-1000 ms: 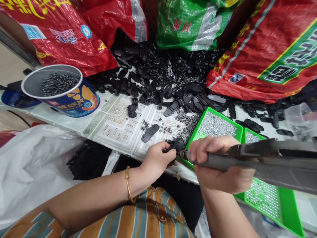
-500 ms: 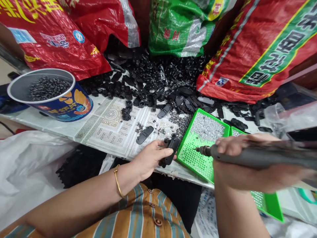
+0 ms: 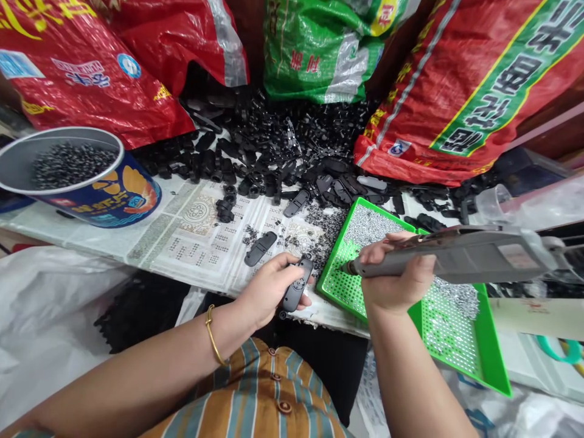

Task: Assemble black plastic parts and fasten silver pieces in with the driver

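My left hand (image 3: pixel 274 289) is closed round a small black plastic housing (image 3: pixel 297 287) near the table's front edge, thumb on top. In my right hand (image 3: pixel 396 277) is a grey electric screwdriver (image 3: pixel 474 252), held level with its tip pointing left over a green perforated screw tray (image 3: pixel 325 277). Whether the tip touches the tray or a screw is not clear. Silver screws (image 3: pixel 376 224) are heaped at the tray's far end, and some sit in its holes. A loose black cover (image 3: pixel 261 248) lies left of the tray.
Black plastic parts (image 3: pixel 301 134) are piled along the back. Behind them stand red sacks (image 3: pixel 479 91) and a green sack (image 3: pixel 319 55). A blue tub (image 3: pixel 118 194) of small dark pieces is at the left. A second green tray (image 3: pixel 495 353) adjoins the first.
The screwdriver has moved left and down over the green tray, its body now more visible. The housing in my left hand has turned, showing a round patterned area. The view has shifted slightly.
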Demonstrator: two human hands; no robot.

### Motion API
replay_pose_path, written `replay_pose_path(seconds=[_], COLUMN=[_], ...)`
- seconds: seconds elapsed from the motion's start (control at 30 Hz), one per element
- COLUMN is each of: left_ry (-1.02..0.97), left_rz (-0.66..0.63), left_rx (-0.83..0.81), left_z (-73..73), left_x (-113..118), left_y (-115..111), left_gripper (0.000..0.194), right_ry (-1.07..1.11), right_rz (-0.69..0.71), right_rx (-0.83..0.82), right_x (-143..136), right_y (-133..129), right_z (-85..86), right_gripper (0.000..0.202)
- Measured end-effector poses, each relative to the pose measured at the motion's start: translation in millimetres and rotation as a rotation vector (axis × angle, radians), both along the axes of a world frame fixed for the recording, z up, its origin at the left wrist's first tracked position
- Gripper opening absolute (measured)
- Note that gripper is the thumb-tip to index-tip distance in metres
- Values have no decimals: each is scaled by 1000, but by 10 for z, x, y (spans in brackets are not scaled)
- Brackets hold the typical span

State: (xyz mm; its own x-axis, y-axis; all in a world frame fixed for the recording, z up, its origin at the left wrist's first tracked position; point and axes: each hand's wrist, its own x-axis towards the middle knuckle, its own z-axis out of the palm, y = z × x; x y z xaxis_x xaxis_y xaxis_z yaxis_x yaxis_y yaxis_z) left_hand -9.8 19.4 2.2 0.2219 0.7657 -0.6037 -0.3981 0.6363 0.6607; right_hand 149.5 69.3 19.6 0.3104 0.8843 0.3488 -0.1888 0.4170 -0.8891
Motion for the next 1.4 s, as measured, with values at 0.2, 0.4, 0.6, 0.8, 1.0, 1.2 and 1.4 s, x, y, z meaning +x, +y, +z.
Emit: replay_pose_path(seconds=[0.2, 0.4, 0.6, 0.8, 1.0, 1.2, 1.4], left_ry=[16, 54, 73, 47, 28, 20, 30], left_rz=[9, 13, 21, 40, 28, 21, 13], left_rx=[11, 35, 63, 56, 42, 26, 26], left_z=[22, -32, -96, -122, -110, -108, -95], left_x=[13, 25, 46, 64, 71, 72, 76], left_y=[-7, -15, -19, -31, -22, -6, 1], left_gripper=[9, 9, 9, 12, 14, 15, 16], right_ry=[11, 16, 73, 106, 117, 117, 100], right_rz=[5, -4, 66, 188, 211, 237, 244], right_rx=[-16, 0, 67, 72, 73, 82, 79], right_x=[-14, 27, -73, -330, -415, -404, -395], right_y=[10, 22, -82, -156, -140, -155, -156], right_z=[-32, 38, 336, 434, 368, 339, 331], right_gripper=[40, 42, 43, 43, 40, 39, 37])
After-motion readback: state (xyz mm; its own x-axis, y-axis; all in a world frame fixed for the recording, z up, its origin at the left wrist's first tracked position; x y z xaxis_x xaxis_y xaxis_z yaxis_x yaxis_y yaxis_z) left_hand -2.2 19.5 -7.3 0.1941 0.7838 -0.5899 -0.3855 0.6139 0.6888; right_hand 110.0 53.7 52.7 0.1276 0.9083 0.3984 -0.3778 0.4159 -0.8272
